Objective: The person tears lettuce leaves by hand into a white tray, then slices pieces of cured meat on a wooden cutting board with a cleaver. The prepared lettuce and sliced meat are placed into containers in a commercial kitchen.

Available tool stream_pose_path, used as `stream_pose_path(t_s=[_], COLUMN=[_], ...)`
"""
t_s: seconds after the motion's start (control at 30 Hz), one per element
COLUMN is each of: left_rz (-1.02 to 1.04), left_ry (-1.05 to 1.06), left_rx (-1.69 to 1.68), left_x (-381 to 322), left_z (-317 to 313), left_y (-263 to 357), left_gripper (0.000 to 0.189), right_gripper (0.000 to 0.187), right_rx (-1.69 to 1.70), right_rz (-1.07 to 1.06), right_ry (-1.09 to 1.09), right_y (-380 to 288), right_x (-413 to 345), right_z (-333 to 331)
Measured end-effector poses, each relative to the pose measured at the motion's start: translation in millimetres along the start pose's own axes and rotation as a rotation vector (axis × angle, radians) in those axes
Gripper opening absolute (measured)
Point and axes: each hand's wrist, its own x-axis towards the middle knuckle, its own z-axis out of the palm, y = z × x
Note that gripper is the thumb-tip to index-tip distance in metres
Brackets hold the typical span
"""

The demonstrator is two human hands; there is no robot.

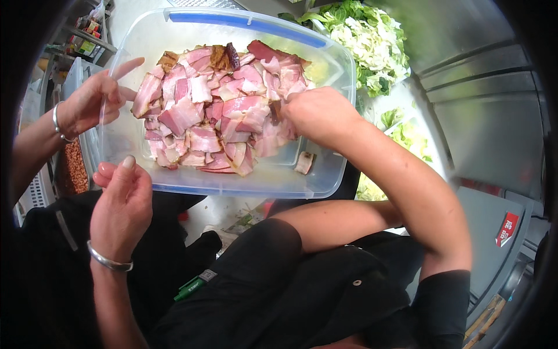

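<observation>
My right hand [320,113] is curled against sliced bacon-like cured pork [205,111] at the right of the pile; its fingertips are hidden, so a grip cannot be made out. The pork lies in a clear plastic box [279,185] with blue edge strips. One small piece [304,162] lies apart in the box's lower right. My left forearm crosses below the box, and its hand is hidden behind my right arm. A co-worker's bangled hand [93,98] is at the box's left wall, index finger extended. The same person's other hand [122,196] is loosely curled by the lower left corner.
Cut leafy greens [366,41] fill a container at the upper right, with more greens [407,141] below it. Reddish-brown food, perhaps beans [75,168], sits in a container at left. Metal panels line the right side. A grey lid-like surface [488,231] is at lower right.
</observation>
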Motion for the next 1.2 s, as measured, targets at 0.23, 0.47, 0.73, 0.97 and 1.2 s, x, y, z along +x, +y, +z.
stream_pose_path(t_s=[0.23, 0.47, 0.73, 0.97, 1.2], left_rz=[0.139, 0.246, 0.109, -0.033, -0.14], left_ry=[0.011, -0.117, -0.101, -0.035, 0.044], left_rx=[-0.028, -0.108, -0.009, 0.084, 0.13], left_x=[31, 50, 38, 7, -12], left_z=[18, 21, 9, -25, -49], left_y=[-8, 21, 19, 11, 9], left_gripper=[0.037, 0.046, 0.046, 0.046, 0.046], right_gripper=[0.01, 0.018, 0.02, 0.019, 0.02], right_rx=[0.544, 1.442, 1.739, 1.7, 1.649], right_rz=[0.25, 0.366, 0.214, 0.271, 0.278], right_ry=[0.123, 0.413, 0.373, 0.36, 0.351], right_y=[2, 24, 21, 22, 7], right_x=[-11, -58, -83, -88, -78], right_z=[-64, -125, -137, -134, -142])
